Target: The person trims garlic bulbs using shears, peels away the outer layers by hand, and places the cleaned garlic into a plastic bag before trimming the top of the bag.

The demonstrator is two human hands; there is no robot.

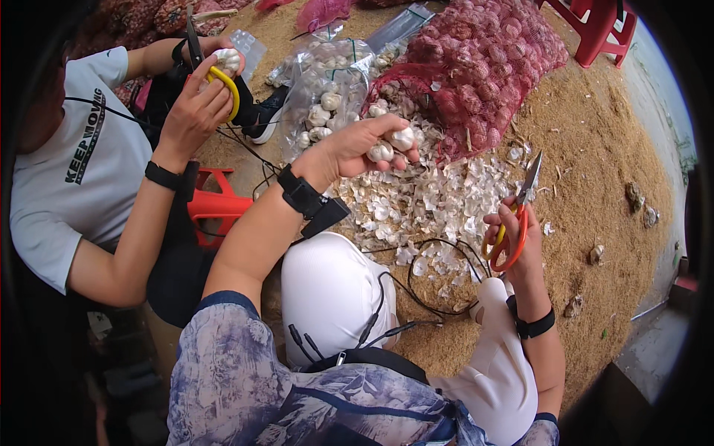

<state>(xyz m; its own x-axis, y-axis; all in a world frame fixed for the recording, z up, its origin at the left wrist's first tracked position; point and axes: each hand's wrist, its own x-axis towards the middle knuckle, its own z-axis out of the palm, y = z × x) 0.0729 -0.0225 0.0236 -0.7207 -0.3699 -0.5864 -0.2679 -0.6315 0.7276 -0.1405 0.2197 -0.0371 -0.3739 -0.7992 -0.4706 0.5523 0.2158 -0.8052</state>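
Two white garlic bulbs (381,152) rest in my left hand (366,143), its fingers curled round them above a heap of papery garlic skins (431,195). My right hand (518,236) holds a pair of scissors (520,212) with orange and yellow handles, the blades pointing up and away from me. Beyond my left hand stands a clear plastic bag (323,82) with white garlic bulbs in it. A large red mesh sack (483,74) full of garlic lies farther back, its mouth close to the skins.
At the left, a co-worker (89,171) holds a garlic bulb and yellow-handled scissors. A red stool (216,204) stands between us, another (606,33) at the far right. Black cables (416,286) cross my lap and the husk-covered ground (595,178). Loose bulbs (596,254) lie at the right.
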